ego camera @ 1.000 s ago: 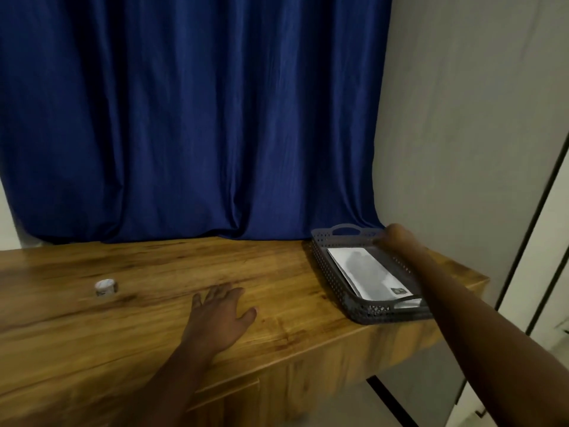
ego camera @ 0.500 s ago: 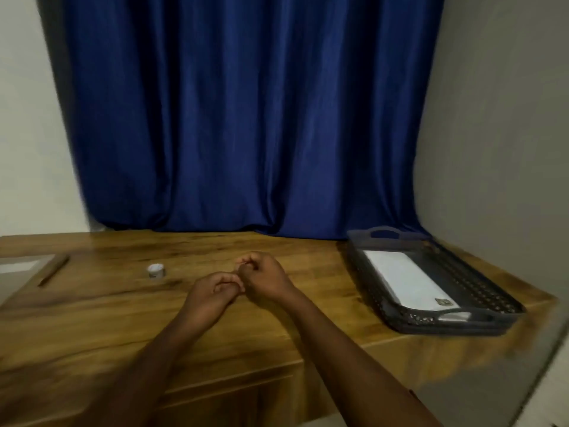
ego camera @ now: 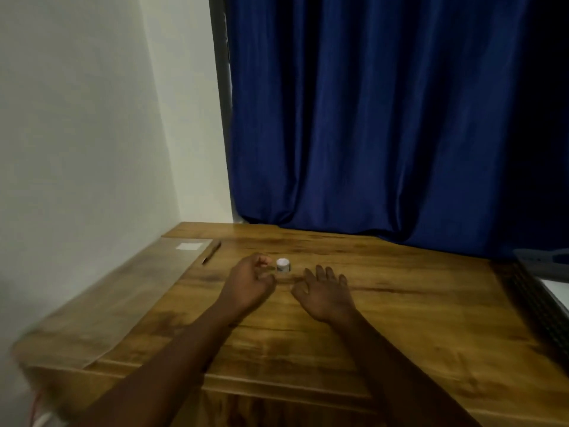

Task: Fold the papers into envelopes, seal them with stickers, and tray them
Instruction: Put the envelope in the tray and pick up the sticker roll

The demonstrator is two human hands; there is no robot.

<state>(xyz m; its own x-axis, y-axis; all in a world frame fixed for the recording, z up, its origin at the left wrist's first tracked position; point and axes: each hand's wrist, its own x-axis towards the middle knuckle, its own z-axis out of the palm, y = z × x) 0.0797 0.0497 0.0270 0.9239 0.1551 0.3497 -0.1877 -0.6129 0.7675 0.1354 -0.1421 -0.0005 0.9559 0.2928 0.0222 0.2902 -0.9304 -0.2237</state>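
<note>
Hands hover low over the brown wood-grain surface [ego camera: 400,303]. The left hand [ego camera: 251,285] has its fingers curled in loosely just beside the small white sticker roll [ego camera: 283,264]; whether it pinches anything I cannot tell, and it does not have the roll. The right hand [ego camera: 326,292] is spread and relaxed, palm down, holding nothing. At the left end lies a stack of pale, motion-blurred paper sheets [ego camera: 117,291], with a dark slim pen [ego camera: 211,256] at its far corner. The dark grey perforated plastic tray [ego camera: 535,291] shows only at the right edge, with a sliver of white inside that is likely a finished envelope.

The step in hand looks like fetching the next sheet. To do it well, reach left for the top sheet alone, slide it clear of the stack, square it in front, and keep the sticker roll within easy reach but off the fold area.

Compared with half a second ago, the view has swung left, so the tray has nearly left the picture and the paper stack is now in full view. The hands, then touching together, have parted, and the right has opened out flat.
</note>
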